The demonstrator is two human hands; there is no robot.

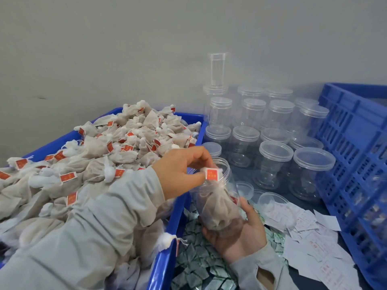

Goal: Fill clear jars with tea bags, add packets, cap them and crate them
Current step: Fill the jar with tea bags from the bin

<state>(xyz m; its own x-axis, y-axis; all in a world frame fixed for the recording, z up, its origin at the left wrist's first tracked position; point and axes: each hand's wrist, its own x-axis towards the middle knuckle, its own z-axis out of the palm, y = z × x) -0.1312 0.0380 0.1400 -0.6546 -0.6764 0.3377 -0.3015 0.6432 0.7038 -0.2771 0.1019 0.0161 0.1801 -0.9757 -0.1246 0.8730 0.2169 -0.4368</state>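
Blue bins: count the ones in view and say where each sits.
2. One blue bin sits at left, heaped with tea bags. One slatted blue crate stands at right, beside the capped jars. Others may lie outside the frame.

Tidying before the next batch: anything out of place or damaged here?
One tea bag hangs over the blue bin's rim instead of lying inside, and the right sleeve has a torn hole.

A bin [178, 208] heaped with tea bags [117, 143] occupies the left. Capped jars [272, 130] stand behind and to its right. A crate [356, 147] stands at the far right. Packets [201, 260] lie in front, beside the bin's right wall; paper slips [310, 237] lie right of the packets.
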